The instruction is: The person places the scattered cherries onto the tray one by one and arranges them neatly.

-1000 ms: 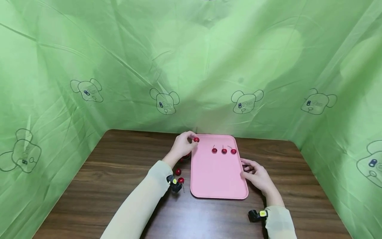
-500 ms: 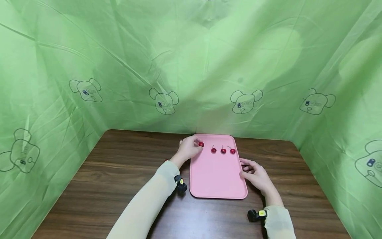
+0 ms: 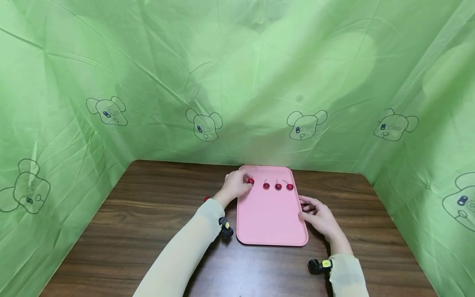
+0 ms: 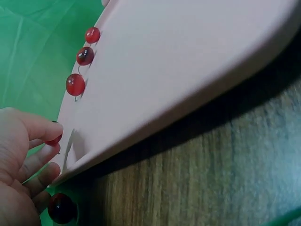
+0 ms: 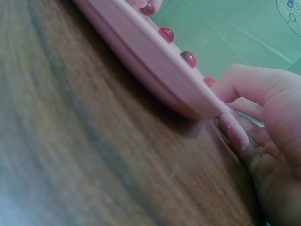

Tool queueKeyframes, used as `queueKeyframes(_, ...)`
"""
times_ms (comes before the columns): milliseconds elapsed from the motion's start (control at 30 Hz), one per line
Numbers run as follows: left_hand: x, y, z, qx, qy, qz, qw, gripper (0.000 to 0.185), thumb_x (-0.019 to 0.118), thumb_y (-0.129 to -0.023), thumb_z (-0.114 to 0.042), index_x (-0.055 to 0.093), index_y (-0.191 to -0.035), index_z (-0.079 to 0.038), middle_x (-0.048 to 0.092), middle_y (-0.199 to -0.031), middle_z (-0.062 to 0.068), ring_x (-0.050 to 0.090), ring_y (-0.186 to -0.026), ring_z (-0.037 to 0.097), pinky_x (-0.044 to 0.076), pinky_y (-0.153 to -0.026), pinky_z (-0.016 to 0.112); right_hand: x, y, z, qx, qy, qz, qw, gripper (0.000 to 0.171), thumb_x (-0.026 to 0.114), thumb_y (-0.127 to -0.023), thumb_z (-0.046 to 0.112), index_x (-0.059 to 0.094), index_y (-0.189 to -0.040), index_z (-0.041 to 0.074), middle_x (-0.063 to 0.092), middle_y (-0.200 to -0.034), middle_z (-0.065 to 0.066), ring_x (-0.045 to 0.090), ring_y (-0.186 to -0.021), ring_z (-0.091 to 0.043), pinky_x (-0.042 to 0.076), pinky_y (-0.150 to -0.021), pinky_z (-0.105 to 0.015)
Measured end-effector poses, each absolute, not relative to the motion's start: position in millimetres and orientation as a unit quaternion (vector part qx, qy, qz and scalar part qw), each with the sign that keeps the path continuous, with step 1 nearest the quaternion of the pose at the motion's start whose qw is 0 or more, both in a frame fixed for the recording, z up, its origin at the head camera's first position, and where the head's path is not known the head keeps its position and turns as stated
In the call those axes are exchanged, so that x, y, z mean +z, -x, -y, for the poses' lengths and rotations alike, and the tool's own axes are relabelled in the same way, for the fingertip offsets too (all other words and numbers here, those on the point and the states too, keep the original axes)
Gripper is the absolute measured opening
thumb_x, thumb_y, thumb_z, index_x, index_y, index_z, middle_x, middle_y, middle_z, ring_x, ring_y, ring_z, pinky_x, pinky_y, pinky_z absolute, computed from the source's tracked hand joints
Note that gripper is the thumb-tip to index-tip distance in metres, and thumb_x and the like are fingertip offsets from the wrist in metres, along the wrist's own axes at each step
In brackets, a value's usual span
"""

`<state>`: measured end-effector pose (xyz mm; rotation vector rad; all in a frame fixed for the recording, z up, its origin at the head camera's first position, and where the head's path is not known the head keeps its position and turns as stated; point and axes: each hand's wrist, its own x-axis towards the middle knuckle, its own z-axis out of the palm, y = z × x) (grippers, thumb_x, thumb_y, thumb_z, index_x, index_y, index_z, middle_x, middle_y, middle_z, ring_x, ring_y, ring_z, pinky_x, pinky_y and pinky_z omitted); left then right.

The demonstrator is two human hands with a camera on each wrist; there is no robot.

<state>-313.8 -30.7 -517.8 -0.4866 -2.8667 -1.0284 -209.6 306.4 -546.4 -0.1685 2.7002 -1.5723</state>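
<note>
Near the far left corner of the pink tray, my left hand pinches a red cherry between thumb and finger, low over the tray's surface. Three more stemmed cherries lie in a row to its right, stems pointing away. In the left wrist view the held cherry is partly covered by the fingers. My right hand holds the tray's right rim, its thumb on the rim and the other fingers curled against the side, as the right wrist view also shows.
Another cherry peeks out behind the left wrist, and a dark red one sits beside the tray under the left hand. The left forearm hides part of the brown wooden table. Green cloth hangs behind and at both sides.
My left hand has carried the cherry from the tray's left rim rightward and nearer, into line with the row. Its forearm now covers several loose cherries. The right hand stays on the rim.
</note>
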Motion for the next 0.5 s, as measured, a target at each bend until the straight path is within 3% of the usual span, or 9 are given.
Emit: queueKeyframes(500,-517.4,307.9,31.0,-0.312,0.177,0.933,0.013,0.016,0.082,-0.092,-0.015,0.079,-0.107,-0.016,0.076,-0.097,-0.001,0.063,-0.104,0.026,0.038,-0.095,0.050,-548.2,208.6,-306.8,-0.507,0.055,-0.860,0.005,0.059,0.084,-0.093,0.006,0.065,-0.148,0.002,0.071,-0.133,-0.017,0.061,-0.108,-0.025,0.050,-0.084,-0.025)
